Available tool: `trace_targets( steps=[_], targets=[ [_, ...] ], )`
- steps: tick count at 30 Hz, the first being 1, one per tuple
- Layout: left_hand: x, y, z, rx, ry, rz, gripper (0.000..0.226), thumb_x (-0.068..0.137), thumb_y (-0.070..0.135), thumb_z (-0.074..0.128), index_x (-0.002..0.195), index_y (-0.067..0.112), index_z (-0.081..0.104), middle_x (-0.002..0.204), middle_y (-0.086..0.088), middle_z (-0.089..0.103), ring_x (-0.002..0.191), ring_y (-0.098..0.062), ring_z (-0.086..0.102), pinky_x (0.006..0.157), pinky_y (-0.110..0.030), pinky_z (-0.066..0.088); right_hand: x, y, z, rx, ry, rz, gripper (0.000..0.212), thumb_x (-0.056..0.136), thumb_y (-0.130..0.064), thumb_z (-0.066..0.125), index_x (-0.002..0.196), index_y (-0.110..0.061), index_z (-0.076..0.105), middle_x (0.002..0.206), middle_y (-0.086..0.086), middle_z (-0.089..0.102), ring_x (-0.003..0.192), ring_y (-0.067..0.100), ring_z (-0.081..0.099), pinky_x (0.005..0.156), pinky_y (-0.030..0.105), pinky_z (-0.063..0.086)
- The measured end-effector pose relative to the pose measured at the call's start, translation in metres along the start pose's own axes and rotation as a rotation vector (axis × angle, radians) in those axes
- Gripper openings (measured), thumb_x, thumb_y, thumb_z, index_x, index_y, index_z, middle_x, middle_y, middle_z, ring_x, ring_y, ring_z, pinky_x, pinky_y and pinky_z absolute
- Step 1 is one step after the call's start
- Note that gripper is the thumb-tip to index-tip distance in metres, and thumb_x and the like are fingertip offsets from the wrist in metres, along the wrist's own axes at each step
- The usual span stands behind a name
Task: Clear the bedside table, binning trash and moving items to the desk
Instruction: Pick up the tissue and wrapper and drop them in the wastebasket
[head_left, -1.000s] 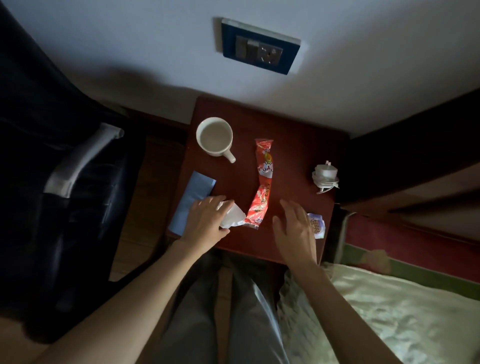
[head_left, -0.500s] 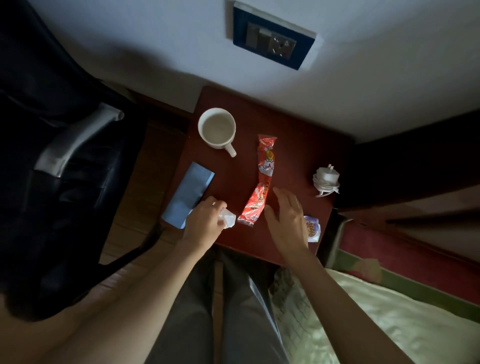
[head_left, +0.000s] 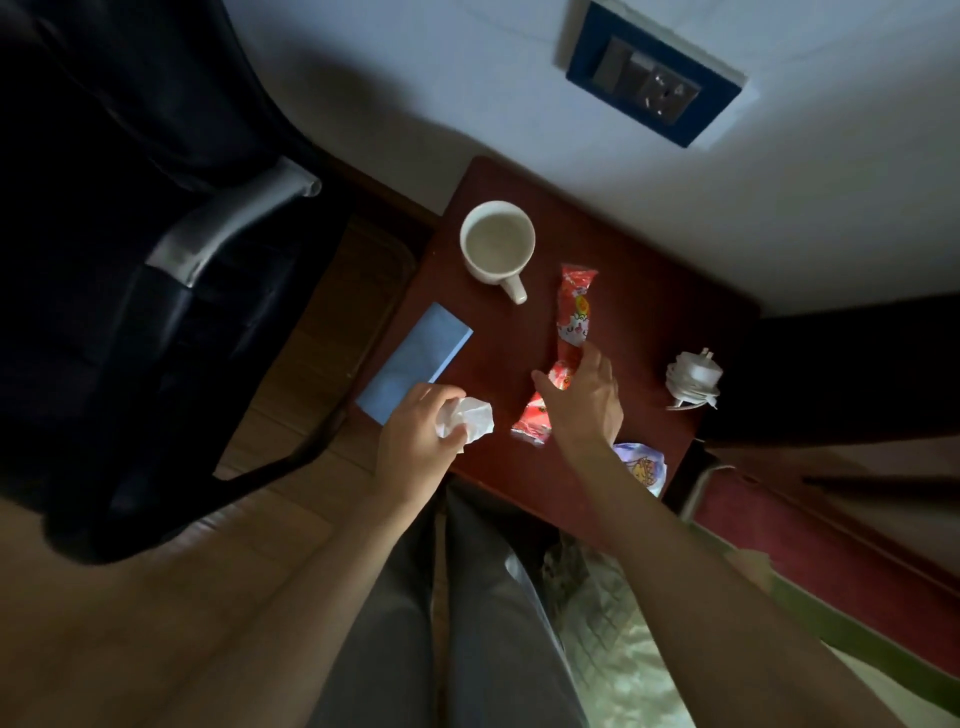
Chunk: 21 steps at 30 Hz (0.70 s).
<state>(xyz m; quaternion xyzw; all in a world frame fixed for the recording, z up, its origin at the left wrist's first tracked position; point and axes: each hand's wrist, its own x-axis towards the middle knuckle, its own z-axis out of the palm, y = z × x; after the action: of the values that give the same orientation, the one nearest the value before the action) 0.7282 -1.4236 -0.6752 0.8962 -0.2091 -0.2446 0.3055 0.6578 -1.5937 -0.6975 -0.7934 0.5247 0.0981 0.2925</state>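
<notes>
I look down on a small dark red table against the wall. My left hand has its grip closed around a crumpled white tissue at the table's near edge. My right hand lies on a long red snack wrapper — thumb and fingers spread either side. Around them: a white mug, blue paper, a white charger, and a small wrapper.

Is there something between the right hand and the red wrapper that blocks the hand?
Nothing visible does. The right hand is already over the middle of the red wrapper, fingers spread around it. The mug and charger stand clear to either side. The left hand is apart, closed on a tissue.
</notes>
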Motion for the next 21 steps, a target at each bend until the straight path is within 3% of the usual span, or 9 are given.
trace_targets(
  steps=[5,8,11,16,21],
  targets=[
    [-0.01,-0.001,-0.015,-0.035,0.05,-0.044,0.031,0.071,0.011,0.072,0.102,0.012,0.068,0.098,-0.005,0.066,0.088,-0.012,0.059,0.069,-0.006,0.036,0.002,-0.002,-0.005,0.041,0.059,0.041,0.036,0.081,-0.022,0.061,0.116,-0.02,0.058,0.108,0.007,0.066,0.099,0.032,0.061,0.072,0.033,0.041],
    [-0.02,-0.001,-0.027,-0.076,0.07,-0.079,0.033,0.073,0.023,0.065,0.105,0.013,0.067,0.099,-0.005,0.066,0.09,-0.014,0.06,0.072,-0.011,0.041,-0.004,0.0,-0.017,0.001,0.056,0.056,0.022,0.085,-0.027,0.06,0.106,-0.026,0.064,0.101,0.003,0.071,0.093,0.031,0.064,0.07,0.031,0.04],
    [-0.034,0.003,-0.045,-0.097,0.096,-0.111,0.032,0.078,0.021,0.071,0.108,0.012,0.066,0.105,-0.005,0.066,0.093,-0.011,0.058,0.075,-0.013,0.044,-0.02,0.001,-0.035,0.021,0.087,0.035,0.016,0.084,-0.033,0.062,0.098,-0.027,0.066,0.093,-0.003,0.072,0.087,0.026,0.066,0.071,0.033,0.047],
    [-0.06,0.014,-0.09,-0.122,0.146,-0.211,0.035,0.078,0.015,0.072,0.112,0.009,0.066,0.111,-0.01,0.065,0.099,-0.02,0.06,0.079,-0.022,0.041,-0.068,-0.017,-0.071,0.079,0.109,-0.101,0.014,0.081,-0.039,0.066,0.088,-0.027,0.067,0.08,-0.009,0.07,0.075,0.012,0.066,0.068,0.031,0.05],
    [-0.1,0.013,-0.145,-0.206,0.246,-0.266,0.036,0.076,0.012,0.074,0.111,0.011,0.066,0.114,-0.009,0.063,0.103,-0.022,0.06,0.081,-0.025,0.046,-0.131,-0.046,-0.097,0.194,0.085,-0.361,0.009,0.079,-0.022,0.073,0.087,-0.022,0.07,0.08,-0.008,0.069,0.069,0.005,0.065,0.063,0.021,0.05]
  ],
)
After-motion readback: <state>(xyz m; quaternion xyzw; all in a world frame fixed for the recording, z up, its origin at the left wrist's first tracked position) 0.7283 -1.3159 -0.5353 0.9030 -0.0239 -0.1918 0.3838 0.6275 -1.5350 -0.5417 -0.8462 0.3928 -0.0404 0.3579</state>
